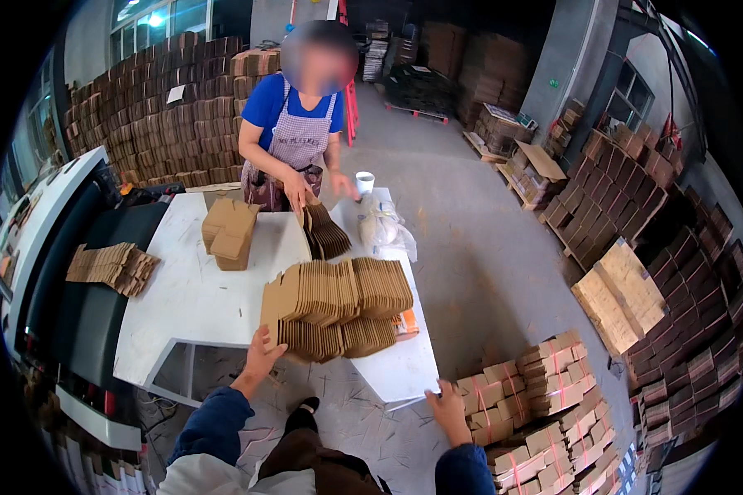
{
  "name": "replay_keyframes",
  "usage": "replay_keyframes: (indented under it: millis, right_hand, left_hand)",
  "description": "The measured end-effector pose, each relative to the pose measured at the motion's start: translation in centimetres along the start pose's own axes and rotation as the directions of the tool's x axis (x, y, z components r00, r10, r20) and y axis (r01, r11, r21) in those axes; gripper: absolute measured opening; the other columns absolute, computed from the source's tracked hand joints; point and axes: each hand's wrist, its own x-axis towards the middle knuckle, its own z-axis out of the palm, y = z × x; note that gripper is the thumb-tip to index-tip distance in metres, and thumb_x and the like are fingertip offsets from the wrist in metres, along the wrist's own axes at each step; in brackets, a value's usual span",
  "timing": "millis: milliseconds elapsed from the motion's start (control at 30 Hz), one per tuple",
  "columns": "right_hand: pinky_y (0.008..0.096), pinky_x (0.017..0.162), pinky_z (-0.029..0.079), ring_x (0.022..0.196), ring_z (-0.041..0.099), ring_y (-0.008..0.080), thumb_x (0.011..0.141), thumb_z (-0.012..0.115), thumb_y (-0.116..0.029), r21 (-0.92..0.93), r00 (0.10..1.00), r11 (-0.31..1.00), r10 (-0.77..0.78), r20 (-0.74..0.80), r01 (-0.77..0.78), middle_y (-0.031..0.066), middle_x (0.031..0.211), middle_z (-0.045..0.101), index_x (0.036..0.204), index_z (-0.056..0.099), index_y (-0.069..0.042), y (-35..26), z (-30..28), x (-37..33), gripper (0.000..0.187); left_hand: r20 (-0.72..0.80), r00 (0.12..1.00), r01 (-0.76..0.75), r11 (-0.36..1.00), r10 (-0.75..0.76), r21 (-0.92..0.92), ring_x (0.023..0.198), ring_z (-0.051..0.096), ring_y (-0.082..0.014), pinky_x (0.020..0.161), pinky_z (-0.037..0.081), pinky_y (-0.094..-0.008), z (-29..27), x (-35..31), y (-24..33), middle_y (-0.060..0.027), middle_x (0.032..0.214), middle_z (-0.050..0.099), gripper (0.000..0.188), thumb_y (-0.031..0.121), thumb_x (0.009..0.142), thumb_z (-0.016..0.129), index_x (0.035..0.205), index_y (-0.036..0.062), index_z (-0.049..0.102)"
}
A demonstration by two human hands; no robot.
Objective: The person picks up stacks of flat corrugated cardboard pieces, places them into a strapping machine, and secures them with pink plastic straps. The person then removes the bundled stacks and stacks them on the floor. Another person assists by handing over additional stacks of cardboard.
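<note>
A large stack of folded brown cardboard blanks (338,297), in two layers, rests on the white table (190,305) before me. My left hand (262,355) is against the stack's left end, thumb and fingers apart. By the table's near right corner is my right hand (449,412), fingers curled in; whatever they hold is too small to make out. Across the table, a co-worker's hand (297,191) touches a smaller bunch of cardboard blanks (325,231). An orange item (406,322) shows partly from behind the large stack.
Another cardboard pile (229,231) stands on the table's left part, and more blanks (111,267) lie on a dark conveyor (82,322). A cup (364,181) and a plastic bag (384,227) sit at the far right. Strapped bundles (545,412) are stacked right of me.
</note>
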Motion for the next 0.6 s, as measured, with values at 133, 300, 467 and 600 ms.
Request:
replay_keyframes:
  millis: [133, 300, 467, 600]
  right_hand:
    - [0.0437, 0.096, 0.042, 0.114, 0.052, 0.0355, 0.089, 0.064, -0.028, -0.048, 0.969, 0.974, -0.226, -0.098, 0.222, 0.0165, 0.124, 0.056, 0.126, 0.056, -0.004, -12.2, 2.9, 13.1, 0.045]
    - [0.0615, 0.111, 0.02, 0.142, 0.026, 0.0308, 0.093, 0.053, -0.045, -0.358, 0.974, 0.906, -0.21, 0.084, 0.226, 0.0125, 0.15, 0.035, 0.14, 0.043, -0.006, -18.5, 11.5, 23.4, 0.062]
    - [0.0657, 0.11, 0.019, 0.143, 0.024, 0.0298, 0.093, 0.051, -0.047, -0.428, 0.956, 0.878, -0.097, 0.278, 0.213, 0.0109, 0.151, 0.034, 0.14, 0.043, -0.006, -18.8, 13.2, 27.2, 0.063]
    - [0.0535, 0.102, 0.037, 0.125, 0.046, 0.0365, 0.094, 0.051, -0.046, -0.316, 0.943, 0.905, 0.205, -0.263, -0.285, 0.0209, 0.136, 0.048, 0.131, 0.05, -0.003, -9.7, 10.7, 29.3, 0.057]
  left_hand:
    - [0.031, 0.997, 0.07, 0.997, -0.069, -0.038, 0.122, 0.046, -0.0263, 0.092, 0.045, -0.0425, -1.9, 6.0, -2.9, -0.01, 0.138, 0.043, 0.074, 0.019, 0.082, 0.076, 0.142, 0.0113, 0.033]
    - [0.131, 0.988, 0.098, 0.992, -0.087, -0.081, 0.127, 0.043, -0.0298, 0.102, 0.038, -0.0447, -3.3, 11.0, -2.7, -0.0159, 0.138, 0.043, 0.08, 0.025, 0.079, 0.076, 0.143, 0.0034, 0.032]
    - [0.252, 0.967, -0.085, 0.986, 0.048, 0.14, 0.135, 0.034, -0.037, 0.11, 0.032, -0.0446, -3.8, 13.0, -4.8, -0.0218, 0.144, 0.035, 0.095, 0.025, 0.068, 0.083, 0.144, -0.0003, 0.03]
    - [0.343, 0.939, -0.074, 0.977, 0.001, 0.201, 0.141, 0.023, -0.0409, 0.114, 0.028, -0.0464, -2.8, 12.9, -2.6, -0.0241, 0.151, 0.021, 0.117, 0.031, 0.052, 0.093, 0.144, -0.0001, 0.028]
